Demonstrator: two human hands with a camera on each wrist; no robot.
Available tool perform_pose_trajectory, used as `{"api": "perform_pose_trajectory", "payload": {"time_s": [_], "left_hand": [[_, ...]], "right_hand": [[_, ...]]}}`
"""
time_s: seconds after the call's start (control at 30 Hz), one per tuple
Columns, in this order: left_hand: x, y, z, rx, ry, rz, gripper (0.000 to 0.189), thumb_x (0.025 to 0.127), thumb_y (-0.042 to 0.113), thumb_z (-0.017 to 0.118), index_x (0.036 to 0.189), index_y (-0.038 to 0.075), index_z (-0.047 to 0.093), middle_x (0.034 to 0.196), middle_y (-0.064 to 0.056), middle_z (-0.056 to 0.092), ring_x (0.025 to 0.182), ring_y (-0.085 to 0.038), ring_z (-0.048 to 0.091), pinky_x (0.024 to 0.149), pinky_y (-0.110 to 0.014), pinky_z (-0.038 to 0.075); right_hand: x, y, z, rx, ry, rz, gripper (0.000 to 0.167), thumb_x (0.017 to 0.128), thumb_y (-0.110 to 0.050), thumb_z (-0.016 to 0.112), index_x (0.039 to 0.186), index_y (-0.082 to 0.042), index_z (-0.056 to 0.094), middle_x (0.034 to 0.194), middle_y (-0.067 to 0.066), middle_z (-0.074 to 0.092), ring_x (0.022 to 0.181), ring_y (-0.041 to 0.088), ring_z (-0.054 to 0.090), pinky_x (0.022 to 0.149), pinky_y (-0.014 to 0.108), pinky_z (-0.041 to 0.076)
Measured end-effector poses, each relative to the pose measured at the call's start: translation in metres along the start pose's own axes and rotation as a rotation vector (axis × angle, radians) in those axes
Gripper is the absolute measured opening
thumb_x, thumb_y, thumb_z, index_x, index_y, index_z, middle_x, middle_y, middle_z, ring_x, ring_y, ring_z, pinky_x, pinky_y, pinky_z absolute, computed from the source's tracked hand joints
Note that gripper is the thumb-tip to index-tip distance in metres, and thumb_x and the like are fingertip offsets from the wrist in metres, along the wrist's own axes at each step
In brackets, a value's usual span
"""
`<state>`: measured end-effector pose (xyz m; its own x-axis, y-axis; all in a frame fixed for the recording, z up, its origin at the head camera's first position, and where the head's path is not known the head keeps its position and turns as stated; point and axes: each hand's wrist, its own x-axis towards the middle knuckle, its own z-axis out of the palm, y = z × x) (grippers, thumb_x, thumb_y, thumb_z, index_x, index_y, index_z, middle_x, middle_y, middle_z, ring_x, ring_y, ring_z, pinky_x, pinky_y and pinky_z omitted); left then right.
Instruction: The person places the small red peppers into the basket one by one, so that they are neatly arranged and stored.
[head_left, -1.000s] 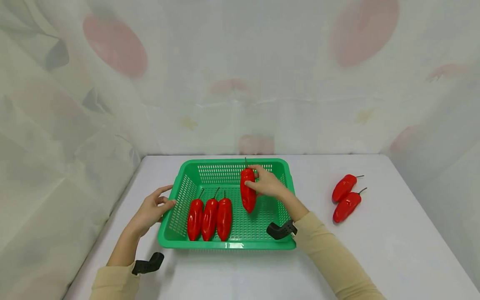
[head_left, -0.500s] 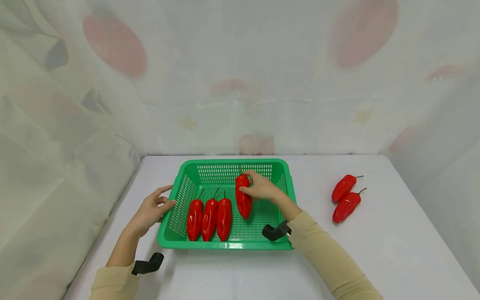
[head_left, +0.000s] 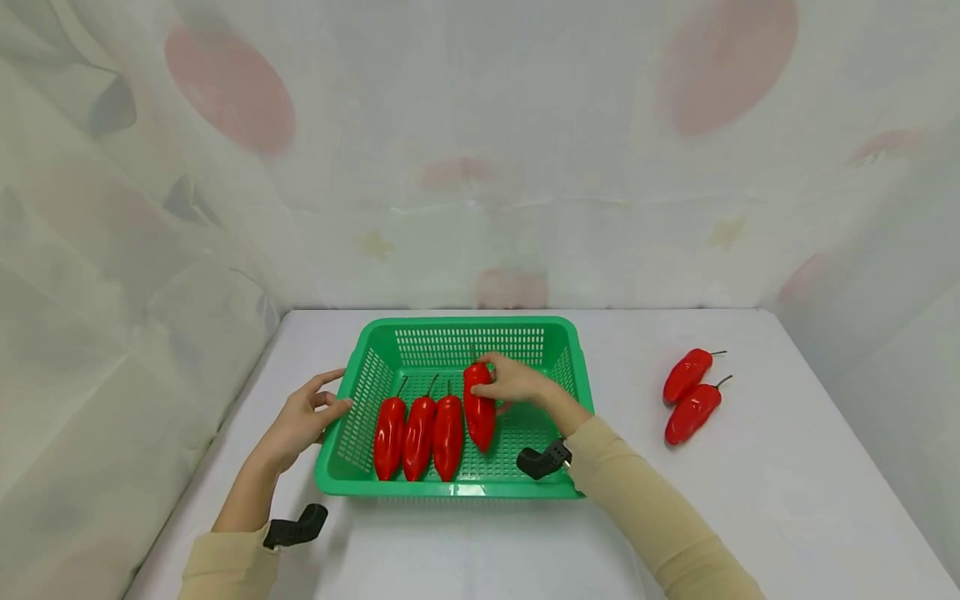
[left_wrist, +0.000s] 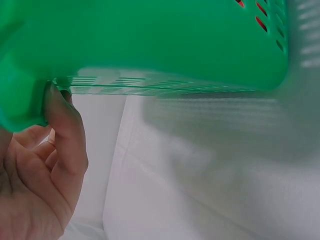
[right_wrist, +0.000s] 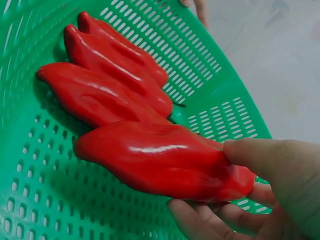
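In the head view my right hand (head_left: 517, 382) holds a red chili pepper (head_left: 478, 410) inside the green plastic basket (head_left: 517, 490). The right wrist view shows thumb and fingers around the stem end of that pepper (right_wrist: 165, 160), its tip hanging free over the slotted floor. Beside it, to the left in the head view, three more red peppers (head_left: 418, 437) lie side by side with stems pointing away. My left hand (head_left: 300, 421) grips the basket's left rim; in the left wrist view a finger (left_wrist: 70, 145) curls up under the rim.
Two red peppers (head_left: 692, 404) lie together on the white table (head_left: 795, 467) to the right of the basket. A patterned pale curtain (head_left: 465, 233) hangs behind the table and along both sides. Black camera mounts (head_left: 296, 527) sit at both wrists.
My right hand has moved left and nearer to me, lowering the pepper toward the three lying in the basket. The left hand has stayed at the rim.
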<state>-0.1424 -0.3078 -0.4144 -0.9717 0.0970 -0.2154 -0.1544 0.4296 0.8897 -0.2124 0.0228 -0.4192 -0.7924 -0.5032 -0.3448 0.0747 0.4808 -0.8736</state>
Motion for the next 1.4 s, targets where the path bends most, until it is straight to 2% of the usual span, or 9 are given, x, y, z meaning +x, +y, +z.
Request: {"api": "perform_pose_trajectory", "payload": {"time_s": [0.23,0.4,0.6,0.8,1.13,1.4], "left_hand": [[0.000,-0.001,0.000,0.004,0.002,0.006,0.061,0.093,0.018,0.055,0.145,0.012,0.024,0.094,-0.022,0.053,0.071,-0.026,0.066,0.060,-0.041,0.057],[0.000,-0.001,0.000,0.006,0.002,0.006,0.061,0.093,0.018,0.056,0.145,0.012,0.024,0.095,-0.023,0.054,0.071,-0.026,0.066,0.060,-0.041,0.057],[0.001,-0.002,-0.001,-0.003,-0.004,0.006,0.061,0.093,0.017,0.055,0.144,0.012,0.023,0.094,-0.023,0.053,0.072,-0.027,0.066,0.061,-0.041,0.057],[0.001,-0.002,0.000,-0.001,-0.002,0.001,0.061,0.093,0.017,0.055,0.145,0.012,0.023,0.094,-0.022,0.053,0.072,-0.026,0.066,0.061,-0.041,0.057],[0.000,-0.001,0.001,-0.002,0.004,0.006,0.061,0.093,0.018,0.055,0.144,0.012,0.024,0.094,-0.022,0.053,0.071,-0.026,0.066,0.061,-0.041,0.057],[0.000,-0.001,0.001,0.005,0.005,0.006,0.061,0.093,0.018,0.056,0.145,0.012,0.023,0.094,-0.022,0.053,0.071,-0.026,0.066,0.061,-0.040,0.057]], "right_hand": [[0.006,0.004,0.004,0.016,-0.064,0.053,0.053,0.089,-0.013,0.059,0.135,-0.005,0.032,0.104,0.015,0.057,0.081,0.021,0.064,0.067,0.039,0.057],[0.011,0.008,0.006,0.033,-0.076,0.087,0.053,0.089,-0.011,0.059,0.134,-0.004,0.032,0.104,0.015,0.056,0.082,0.022,0.063,0.065,0.037,0.057],[0.015,0.011,0.010,0.011,-0.079,0.095,0.057,0.088,-0.011,0.060,0.135,-0.004,0.030,0.111,0.017,0.054,0.085,0.024,0.063,0.065,0.037,0.057],[0.017,0.014,0.013,-0.014,-0.084,0.107,0.057,0.088,-0.011,0.061,0.135,-0.003,0.031,0.109,0.016,0.055,0.081,0.023,0.063,0.065,0.037,0.057],[0.013,0.012,0.013,-0.157,-0.070,0.123,0.055,0.088,-0.017,0.062,0.135,-0.003,0.037,0.105,0.014,0.057,0.078,0.023,0.062,0.061,0.037,0.057],[0.009,0.010,0.015,-0.133,-0.053,0.156,0.054,0.088,-0.017,0.061,0.135,-0.004,0.036,0.102,0.013,0.057,0.076,0.023,0.064,0.060,0.036,0.057]]}}
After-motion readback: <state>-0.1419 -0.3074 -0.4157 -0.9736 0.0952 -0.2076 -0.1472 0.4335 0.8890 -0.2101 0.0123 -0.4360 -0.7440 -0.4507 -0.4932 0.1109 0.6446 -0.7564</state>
